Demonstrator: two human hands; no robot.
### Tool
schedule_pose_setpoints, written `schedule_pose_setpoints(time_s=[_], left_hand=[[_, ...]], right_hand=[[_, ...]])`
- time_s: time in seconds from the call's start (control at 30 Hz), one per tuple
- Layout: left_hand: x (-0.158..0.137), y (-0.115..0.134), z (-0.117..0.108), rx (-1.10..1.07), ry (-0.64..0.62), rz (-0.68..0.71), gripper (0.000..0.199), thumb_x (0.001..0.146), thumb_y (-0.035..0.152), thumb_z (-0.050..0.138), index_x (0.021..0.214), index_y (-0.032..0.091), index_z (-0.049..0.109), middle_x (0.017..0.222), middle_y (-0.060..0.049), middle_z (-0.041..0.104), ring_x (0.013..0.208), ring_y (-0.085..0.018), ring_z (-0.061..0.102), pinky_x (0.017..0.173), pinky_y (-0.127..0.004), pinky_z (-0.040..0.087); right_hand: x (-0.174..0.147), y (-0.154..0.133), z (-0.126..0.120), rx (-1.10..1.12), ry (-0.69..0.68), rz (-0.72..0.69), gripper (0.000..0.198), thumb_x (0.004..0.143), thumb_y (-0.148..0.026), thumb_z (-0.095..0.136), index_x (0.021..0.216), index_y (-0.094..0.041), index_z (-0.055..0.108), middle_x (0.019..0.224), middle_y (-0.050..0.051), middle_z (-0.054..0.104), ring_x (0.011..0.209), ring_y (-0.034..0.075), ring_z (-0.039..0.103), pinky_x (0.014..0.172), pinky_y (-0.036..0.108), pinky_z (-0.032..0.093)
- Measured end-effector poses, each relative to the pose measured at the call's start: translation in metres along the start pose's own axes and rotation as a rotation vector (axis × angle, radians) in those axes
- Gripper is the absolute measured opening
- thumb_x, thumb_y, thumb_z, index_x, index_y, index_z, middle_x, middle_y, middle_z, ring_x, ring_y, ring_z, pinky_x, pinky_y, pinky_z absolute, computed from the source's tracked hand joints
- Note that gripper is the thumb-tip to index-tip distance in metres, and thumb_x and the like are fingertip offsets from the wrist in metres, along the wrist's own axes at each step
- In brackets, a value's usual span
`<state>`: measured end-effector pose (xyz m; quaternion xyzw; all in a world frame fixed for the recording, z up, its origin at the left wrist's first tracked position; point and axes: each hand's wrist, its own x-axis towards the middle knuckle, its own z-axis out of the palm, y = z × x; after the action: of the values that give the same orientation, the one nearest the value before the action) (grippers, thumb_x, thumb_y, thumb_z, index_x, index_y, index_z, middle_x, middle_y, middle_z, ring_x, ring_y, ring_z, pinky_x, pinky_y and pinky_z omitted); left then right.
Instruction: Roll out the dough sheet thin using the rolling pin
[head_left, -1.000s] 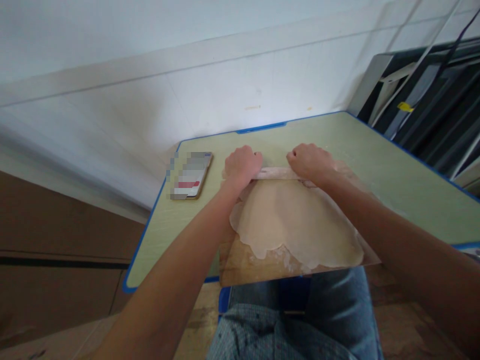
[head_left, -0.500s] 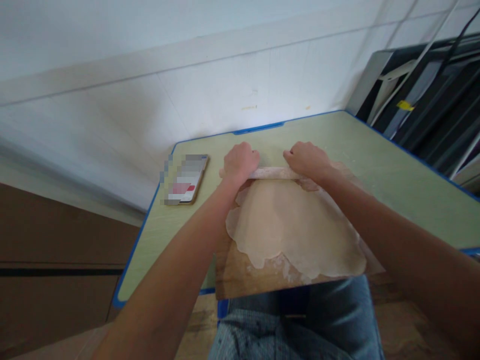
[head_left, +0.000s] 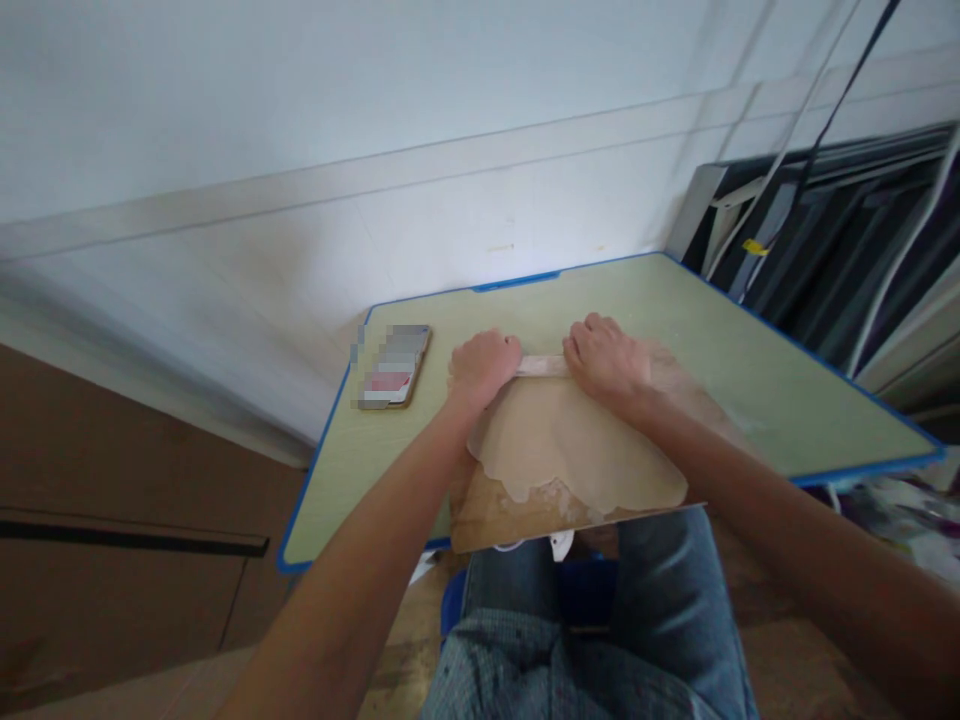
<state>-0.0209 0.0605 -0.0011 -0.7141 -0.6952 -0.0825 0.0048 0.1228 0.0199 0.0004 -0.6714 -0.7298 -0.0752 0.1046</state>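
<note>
A pale rolling pin [head_left: 543, 366] lies across the far end of a thin, wide sheet of dough [head_left: 574, 435]. My left hand [head_left: 482, 366] is closed around the pin's left part. Over its right part, my right hand [head_left: 604, 358] curls with the knuckles up, and the pin's right end is hidden beneath it. Only a short middle length of the pin shows between the hands. The dough has a ragged near edge and rests on a wooden board [head_left: 480, 515] dusted with flour.
A phone [head_left: 394, 370] lies on the left of the pale green table [head_left: 341, 480] with its blue edge. Behind is a white wall [head_left: 435, 220]. Dark flat panels [head_left: 840, 235] and cables stand at the right. My jeans-clad legs [head_left: 660, 590] are below the board.
The head view has shifted, so the table sits a little differently in the picture. My right hand's fingers now lie flatter over the pin. Both hands remain on it.
</note>
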Motion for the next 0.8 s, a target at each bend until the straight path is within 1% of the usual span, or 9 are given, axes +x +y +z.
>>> schedule_pose_setpoints(time_s=[0.07,0.2,0.27,0.33,0.43,0.5,0.57,0.7,0.8], left_hand=[[-0.007,-0.002,-0.002,0.016,-0.001,0.037,0.04,0.083,0.032,0.029,0.093,0.016,0.064,0.096,-0.012,0.065,0.089,-0.026,0.061,0.072,-0.035,0.047],[-0.022,0.0,-0.01,0.034,0.001,0.134,0.04,0.086,0.032,0.024,0.097,0.015,0.059,0.099,-0.011,0.061,0.092,-0.023,0.059,0.075,-0.034,0.045],[-0.03,0.004,-0.013,0.034,0.009,0.198,0.04,0.088,0.032,0.022,0.098,0.016,0.057,0.098,-0.011,0.06,0.091,-0.022,0.058,0.075,-0.033,0.044],[-0.04,0.009,-0.014,0.028,0.015,0.256,0.038,0.088,0.033,0.024,0.098,0.016,0.056,0.098,-0.01,0.059,0.091,-0.021,0.058,0.076,-0.031,0.044],[-0.055,0.018,-0.011,0.03,0.059,0.311,0.032,0.086,0.03,0.028,0.096,0.017,0.056,0.096,-0.008,0.06,0.092,-0.02,0.056,0.076,-0.031,0.043],[-0.061,0.022,-0.009,0.04,0.1,0.299,0.032,0.086,0.027,0.028,0.094,0.018,0.057,0.094,-0.008,0.061,0.091,-0.021,0.056,0.075,-0.033,0.043],[-0.062,0.025,-0.008,0.045,0.111,0.267,0.033,0.085,0.026,0.028,0.093,0.018,0.058,0.094,-0.008,0.063,0.09,-0.022,0.057,0.075,-0.035,0.044],[-0.056,0.03,-0.009,0.05,0.063,0.22,0.036,0.084,0.029,0.029,0.091,0.018,0.062,0.093,-0.009,0.065,0.088,-0.023,0.059,0.073,-0.035,0.044],[-0.049,0.034,-0.009,0.05,0.027,0.186,0.038,0.084,0.032,0.029,0.089,0.018,0.065,0.093,-0.01,0.066,0.087,-0.023,0.06,0.073,-0.034,0.044]], right_hand=[[-0.007,-0.003,-0.003,-0.017,-0.016,-0.033,0.038,0.09,-0.029,0.022,0.09,-0.017,0.058,0.096,0.013,0.063,0.093,0.022,0.056,0.066,0.029,0.042],[-0.017,-0.005,-0.017,-0.044,-0.089,-0.02,0.04,0.091,-0.031,0.023,0.088,-0.017,0.06,0.084,0.012,0.067,0.077,0.022,0.062,0.06,0.03,0.042],[-0.028,-0.002,-0.024,-0.058,-0.079,-0.009,0.041,0.091,-0.032,0.022,0.085,-0.017,0.06,0.083,0.012,0.067,0.076,0.021,0.063,0.06,0.029,0.041],[-0.043,0.004,-0.028,-0.068,-0.063,0.004,0.041,0.091,-0.033,0.022,0.083,-0.017,0.059,0.085,0.011,0.067,0.078,0.021,0.063,0.059,0.028,0.041],[-0.067,0.012,-0.025,-0.072,-0.059,-0.001,0.038,0.091,-0.031,0.022,0.083,-0.018,0.056,0.084,0.009,0.065,0.077,0.02,0.062,0.057,0.027,0.039],[-0.076,0.015,-0.02,-0.078,-0.035,-0.022,0.034,0.09,-0.029,0.022,0.084,-0.018,0.054,0.082,0.008,0.064,0.079,0.02,0.06,0.059,0.027,0.038],[-0.079,0.016,-0.016,-0.078,-0.015,-0.026,0.031,0.09,-0.027,0.023,0.086,-0.018,0.052,0.084,0.008,0.062,0.082,0.02,0.058,0.061,0.028,0.038],[-0.07,0.015,-0.013,-0.074,0.009,0.026,0.029,0.088,-0.027,0.024,0.092,-0.017,0.051,0.094,0.009,0.058,0.088,0.021,0.053,0.065,0.03,0.037],[-0.062,0.018,-0.012,-0.074,0.01,0.025,0.032,0.088,-0.028,0.023,0.097,-0.016,0.052,0.101,0.01,0.057,0.093,0.023,0.05,0.07,0.032,0.037]])
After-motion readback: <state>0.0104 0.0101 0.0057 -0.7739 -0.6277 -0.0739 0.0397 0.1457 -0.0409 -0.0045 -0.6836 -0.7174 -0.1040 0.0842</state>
